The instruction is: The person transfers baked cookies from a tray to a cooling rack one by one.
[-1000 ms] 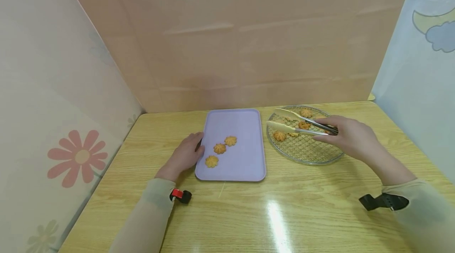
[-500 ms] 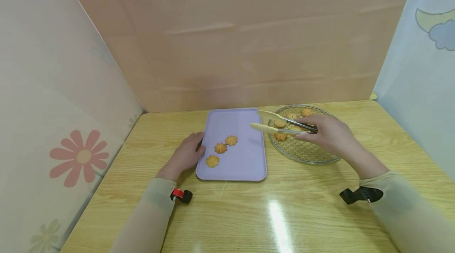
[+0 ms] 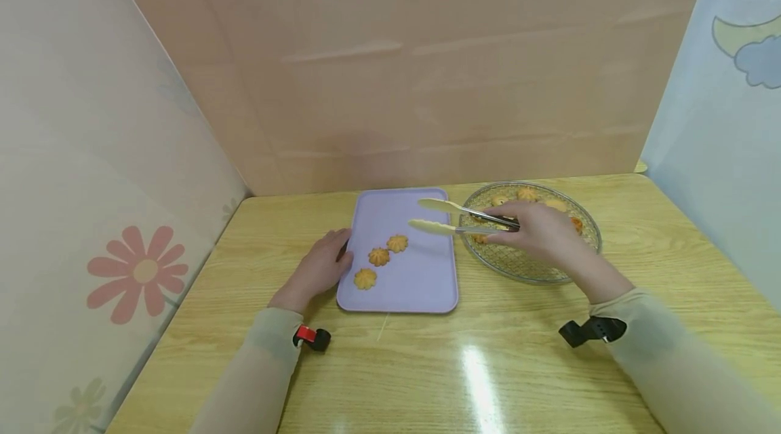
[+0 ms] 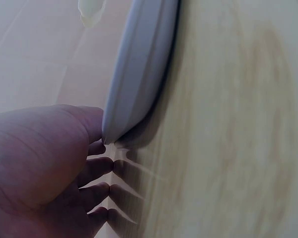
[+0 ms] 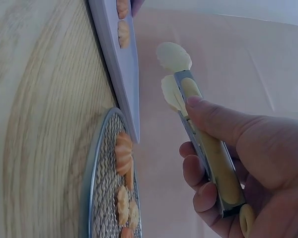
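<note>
My right hand (image 3: 537,227) grips a pair of tongs (image 5: 216,158) with pale yellow tips. The tips stand spread over the right part of the lilac tray (image 3: 421,291), nothing between them. Three flower-shaped cookies (image 3: 379,257) lie in a slanting row on the tray's left half. At the tray's left edge rests my left hand (image 3: 320,264). In the left wrist view its thumb touches the rim, while other fingertips stand on the table beside it. Partly hidden under my right hand is a round wire-mesh basket (image 3: 518,268) holding several cookies (image 5: 123,153).
The wooden table (image 3: 415,373) bears the tray and, close to its right, the basket. A beige backdrop (image 3: 396,81) rises behind the table's far edge. Patterned panels stand at both sides, with a flower (image 3: 143,271) on the left one.
My right hand has moved left with the tongs, from above the basket to where the tips hang over the tray. The left hand, tray and its cookies have kept their places.
</note>
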A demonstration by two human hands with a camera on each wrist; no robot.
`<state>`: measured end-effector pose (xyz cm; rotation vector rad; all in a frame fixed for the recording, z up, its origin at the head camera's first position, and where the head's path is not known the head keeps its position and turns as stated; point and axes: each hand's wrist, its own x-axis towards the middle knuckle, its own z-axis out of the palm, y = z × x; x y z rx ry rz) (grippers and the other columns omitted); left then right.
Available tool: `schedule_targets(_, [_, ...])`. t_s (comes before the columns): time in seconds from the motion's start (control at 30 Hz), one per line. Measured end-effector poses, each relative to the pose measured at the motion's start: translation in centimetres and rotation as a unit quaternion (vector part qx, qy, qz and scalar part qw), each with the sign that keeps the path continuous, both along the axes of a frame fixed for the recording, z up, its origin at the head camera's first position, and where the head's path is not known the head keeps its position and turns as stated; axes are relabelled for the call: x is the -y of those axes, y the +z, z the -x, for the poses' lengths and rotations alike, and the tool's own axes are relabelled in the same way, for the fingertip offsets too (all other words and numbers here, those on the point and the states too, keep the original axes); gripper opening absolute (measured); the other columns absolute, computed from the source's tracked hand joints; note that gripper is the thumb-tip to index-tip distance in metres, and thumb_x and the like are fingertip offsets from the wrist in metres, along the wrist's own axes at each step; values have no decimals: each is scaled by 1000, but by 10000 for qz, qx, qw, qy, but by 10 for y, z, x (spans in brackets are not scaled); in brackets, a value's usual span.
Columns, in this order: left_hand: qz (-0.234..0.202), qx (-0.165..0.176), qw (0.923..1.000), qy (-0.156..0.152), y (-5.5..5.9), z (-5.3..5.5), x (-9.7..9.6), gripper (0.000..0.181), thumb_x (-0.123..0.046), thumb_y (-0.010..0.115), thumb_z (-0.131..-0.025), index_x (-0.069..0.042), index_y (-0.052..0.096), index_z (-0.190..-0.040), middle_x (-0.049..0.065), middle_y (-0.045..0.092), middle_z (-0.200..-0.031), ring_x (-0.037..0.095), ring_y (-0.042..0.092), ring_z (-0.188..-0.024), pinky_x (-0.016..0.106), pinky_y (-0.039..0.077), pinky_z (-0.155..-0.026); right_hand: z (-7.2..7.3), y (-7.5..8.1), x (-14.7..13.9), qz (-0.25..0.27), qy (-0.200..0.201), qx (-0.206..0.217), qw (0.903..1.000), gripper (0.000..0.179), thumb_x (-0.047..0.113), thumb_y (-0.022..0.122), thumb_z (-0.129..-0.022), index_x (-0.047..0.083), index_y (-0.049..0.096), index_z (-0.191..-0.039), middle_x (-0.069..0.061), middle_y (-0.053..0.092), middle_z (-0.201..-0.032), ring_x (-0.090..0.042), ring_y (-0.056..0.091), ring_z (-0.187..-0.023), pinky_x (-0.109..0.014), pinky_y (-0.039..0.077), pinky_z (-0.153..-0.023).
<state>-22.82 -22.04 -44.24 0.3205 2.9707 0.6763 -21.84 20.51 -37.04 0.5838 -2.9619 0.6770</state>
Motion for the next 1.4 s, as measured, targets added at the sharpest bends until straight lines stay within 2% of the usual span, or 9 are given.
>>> schedule_targets(0.13, [43, -4, 10000, 12, 1, -1, 0, 62, -23, 57, -115, -1, 39, -170, 20, 40, -174, 42, 26, -165, 57, 23, -135, 3, -3, 7, 10, 41, -19, 10000, 58, 41, 88, -96, 18, 73, -148, -20, 72, -142, -19, 61, -69, -35, 42, -53])
schedule_targets(0.23, [-1, -57, 10000, 26, 1, -1, 1, 61, -22, 57, -114, 0, 41, -169, 22, 42, -173, 44, 27, -164, 60, 24, -134, 6, -6, 12, -28, 91, -139, 9999, 56, 40, 88, -96, 18, 74, -146, -18, 73, -141, -23, 71, -85, -36, 49, -59])
schedule_targets(0.4, [-40, -34, 10000, 53, 2, -3, 1, 61, -21, 57, -113, 1, 41, -168, 22, 42, -172, 46, 27, -164, 62, 25, -133, 9, -9, 20, -11, 195, -152, 9997, 53, 38, 88, -96, 19, 76, -144, -14, 76, -136, -26, 74, -93, -41, 55, -65])
schedule_targets(0.53, [23, 44, 10000, 52, 3, -4, 1, 62, -23, 56, -115, -1, 39, -170, 20, 40, -174, 44, 25, -165, 58, 23, -134, 10, -12, 25, 6, 274, -178, 9995, 53, 38, 89, -95, 18, 77, -143, -12, 77, -135, -26, 75, -99, -46, 58, -71])
schedule_targets(0.67, [29, 30, 10000, 45, 4, -4, 1, 62, -22, 57, -115, 0, 39, -170, 20, 40, -174, 44, 26, -165, 58, 23, -134, 9, -14, 28, 21, 350, -184, 9992, 52, 38, 88, -96, 16, 77, -141, -12, 77, -135, -32, 77, -105, -53, 61, -77])
schedule_targets(0.83, [10, -53, 10000, 42, 5, -4, 2, 61, -20, 57, -113, 2, 41, -168, 22, 42, -172, 46, 28, -164, 61, 25, -133, 9, -16, 33, 31, 368, -97, 9993, 52, 38, 89, -95, 16, 78, -141, -11, 77, -135, -29, 76, -104, -51, 61, -76])
schedule_targets(1.03, [-8, 19, 10000, 39, 6, -4, 3, 62, -22, 58, -114, 0, 40, -169, 20, 40, -174, 43, 26, -165, 57, 23, -134, 7, -19, 36, -33, 414, -49, 9991, 53, 39, 89, -95, 17, 77, -142, -10, 76, -135, -25, 74, -97, -46, 57, -71])
schedule_targets(1.4, [43, 100, 9999, 82, 5, -4, 4, 63, -24, 57, -115, -3, 39, -171, 18, 39, -175, 42, 25, -166, 57, 23, -134, 7, -26, 39, -43, 494, 9, 9988, 53, 42, 88, -96, 16, 77, -141, -10, 76, -136, -35, 75, -115, -56, 62, -83])
